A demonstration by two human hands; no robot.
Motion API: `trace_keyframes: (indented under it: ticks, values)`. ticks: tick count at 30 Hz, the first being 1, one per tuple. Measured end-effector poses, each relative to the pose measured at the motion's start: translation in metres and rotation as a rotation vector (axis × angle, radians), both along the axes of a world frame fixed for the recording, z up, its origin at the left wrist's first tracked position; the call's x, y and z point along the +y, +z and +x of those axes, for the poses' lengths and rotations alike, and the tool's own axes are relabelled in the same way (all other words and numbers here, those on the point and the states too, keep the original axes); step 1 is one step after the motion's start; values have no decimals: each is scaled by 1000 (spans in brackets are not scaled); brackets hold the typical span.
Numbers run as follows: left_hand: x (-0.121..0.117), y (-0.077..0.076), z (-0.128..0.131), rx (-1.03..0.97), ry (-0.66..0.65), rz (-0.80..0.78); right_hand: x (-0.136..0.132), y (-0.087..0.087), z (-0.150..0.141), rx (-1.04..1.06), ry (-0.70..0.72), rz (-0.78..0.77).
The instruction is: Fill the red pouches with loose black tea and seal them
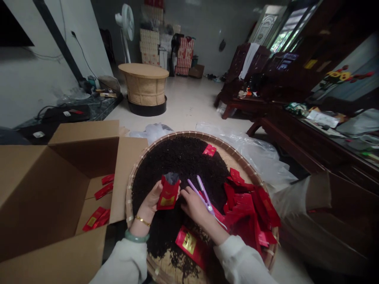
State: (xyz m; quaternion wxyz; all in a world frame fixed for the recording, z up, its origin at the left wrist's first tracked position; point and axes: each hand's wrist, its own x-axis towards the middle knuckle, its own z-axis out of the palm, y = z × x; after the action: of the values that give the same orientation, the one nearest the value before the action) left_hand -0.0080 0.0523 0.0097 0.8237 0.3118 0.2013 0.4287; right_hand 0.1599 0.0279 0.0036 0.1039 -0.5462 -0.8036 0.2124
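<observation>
Nearest, a flat red packet (189,242) lies towards the near edge of the round tray (129,197), among a thin scatter of dark leaves (156,161). Just beyond it, the person's left hand (152,199) is clamped on a red pouch (168,196), roughly upright over the leaves near the middle of the tray, with something grey showing at its top. The right hand (194,203) is just beside the pouch, fingers bent and close together; whether they pinch anything, one cannot tell. Next to that hand rest purple tongs (210,208), their arms apart, and a heap of red packets (241,209) covers the tray's right edge. The step in hand seems to be filling the pouch with leaves; the next move probably calls for a firm left grip and a wide pouch mouth. Left of the tray, a cardboard box (97,132) holds several more packets (96,219). A small red packet (209,150) lies near the tray's far edge. Farther off stand a round stool (145,85) and a white fan (128,22).
</observation>
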Motion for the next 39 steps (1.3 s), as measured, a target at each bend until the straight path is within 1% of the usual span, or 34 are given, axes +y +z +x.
trace_keyframes:
  ticks: [3,5,7,9,11,13,15,17,20,24,25,27,28,30,33,36,39]
  values:
    - [-1,0,0,7,9,41,9,0,9,183,-69,20]
    - [-2,1,-1,28,11,44,17,10,19,327,-128,50]
    - [-2,3,0,67,17,53,25,30,29,483,-184,78]
    - [-1,4,0,118,25,64,30,59,36,631,-203,81]
    - [-1,5,1,167,25,66,32,90,38,703,-126,79]
    - [-1,6,2,205,18,65,33,118,34,705,-11,109]
    - [-1,8,3,223,10,71,33,138,27,636,116,90]
    - [-1,9,3,232,15,73,32,148,19,557,202,66]
    - [-1,7,2,242,27,66,30,150,11,516,252,27]
    - [0,5,1,232,12,108,22,144,10,619,259,-50]
    - [0,6,1,222,3,126,19,143,11,641,245,-39]
    - [0,10,1,193,-17,168,13,142,15,622,212,47]
    - [-1,13,1,178,-24,192,11,142,16,576,214,104]
    - [-3,20,2,160,-28,237,5,143,18,426,271,189]
    - [-5,25,2,195,-15,257,-2,142,15,170,388,220]
    - [-4,21,3,239,-4,230,-4,136,7,5,410,212]
    - [-3,14,3,230,-10,171,1,127,1,-31,396,202]
